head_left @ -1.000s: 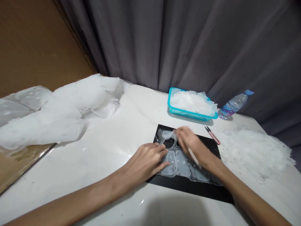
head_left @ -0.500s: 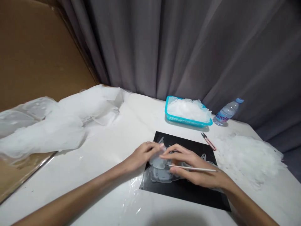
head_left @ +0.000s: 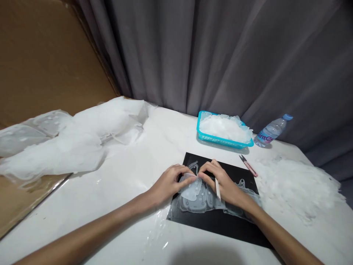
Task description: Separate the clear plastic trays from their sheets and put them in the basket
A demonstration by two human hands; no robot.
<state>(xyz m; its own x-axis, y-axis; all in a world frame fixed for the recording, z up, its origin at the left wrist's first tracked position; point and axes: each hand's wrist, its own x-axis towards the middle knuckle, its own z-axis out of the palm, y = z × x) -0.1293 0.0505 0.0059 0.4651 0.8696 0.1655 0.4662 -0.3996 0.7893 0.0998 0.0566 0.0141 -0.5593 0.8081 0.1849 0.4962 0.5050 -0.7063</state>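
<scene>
My left hand (head_left: pixel 182 180) pinches the upper edge of a translucent white plastic piece (head_left: pixel 191 190) with small round spots. Its fingertips nearly meet those of my right hand (head_left: pixel 217 179), which pinches at the same edge. A thin white stick-like tool (head_left: pixel 217 189) is tucked in my right hand, its far end hidden by the fingers. Under the lifted piece lies a clear moulded plastic sheet (head_left: pixel 194 205) with rounded outlines, on a black mat (head_left: pixel 220 224). A narrow curled strip (head_left: pixel 195 165) stands up just beyond the fingertips.
Beyond the mat stands a blue basket (head_left: pixel 220 140) filled with white translucent pieces. A water bottle (head_left: pixel 271 131) and small pink-handled snips (head_left: pixel 248 165) are close by. Loose translucent scraps (head_left: pixel 300 187) heap at right; white plastic bags (head_left: pixel 82 138) lie at left by a cardboard box (head_left: pixel 49 55).
My right hand has turned, drawing its fingertips in to the piece's edge beside my left. The white tool has swung from lying flat to steeply upright in it. The view has shifted slightly.
</scene>
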